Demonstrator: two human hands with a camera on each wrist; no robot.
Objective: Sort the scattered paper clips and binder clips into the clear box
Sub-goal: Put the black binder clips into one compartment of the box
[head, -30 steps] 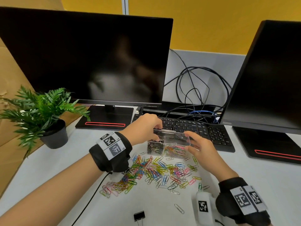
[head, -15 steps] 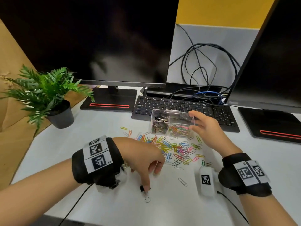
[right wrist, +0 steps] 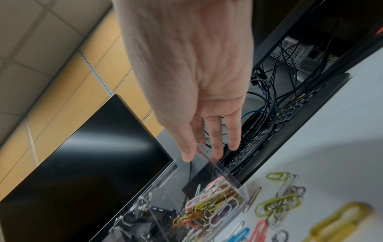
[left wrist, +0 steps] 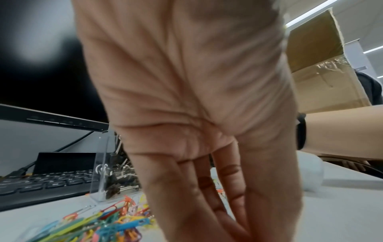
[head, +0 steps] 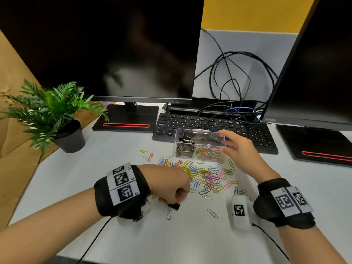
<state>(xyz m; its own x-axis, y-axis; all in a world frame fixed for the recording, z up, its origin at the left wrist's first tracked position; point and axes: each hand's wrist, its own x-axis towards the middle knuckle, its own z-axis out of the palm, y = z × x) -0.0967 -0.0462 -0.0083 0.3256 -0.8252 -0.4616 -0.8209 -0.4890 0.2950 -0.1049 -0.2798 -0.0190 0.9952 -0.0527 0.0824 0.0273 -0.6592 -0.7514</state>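
Note:
The clear box (head: 190, 129) stands in front of the keyboard, with black binder clips in its left compartment and coloured paper clips in its right. My right hand (head: 222, 141) grips the box's right end wall (right wrist: 219, 170), thumb on one side and fingers on the other. A spread of coloured paper clips (head: 205, 174) lies on the white desk just in front of the box. Nearer to me, my left hand (head: 174, 201) pinches a black binder clip (head: 174, 206), whose wire handle hangs down to the desk. In the left wrist view the fingers (left wrist: 207, 196) hide that clip.
A black keyboard (head: 209, 124) lies right behind the box, with two monitors (head: 114, 44) and a tangle of cables (head: 238, 82) beyond. A potted plant (head: 57, 115) stands at the left by cardboard (head: 11, 149). One silver paper clip (head: 212, 213) lies alone near the front.
My left hand left the box, came down to the near desk and took hold of the black binder clip. My right hand stayed on the box's right end.

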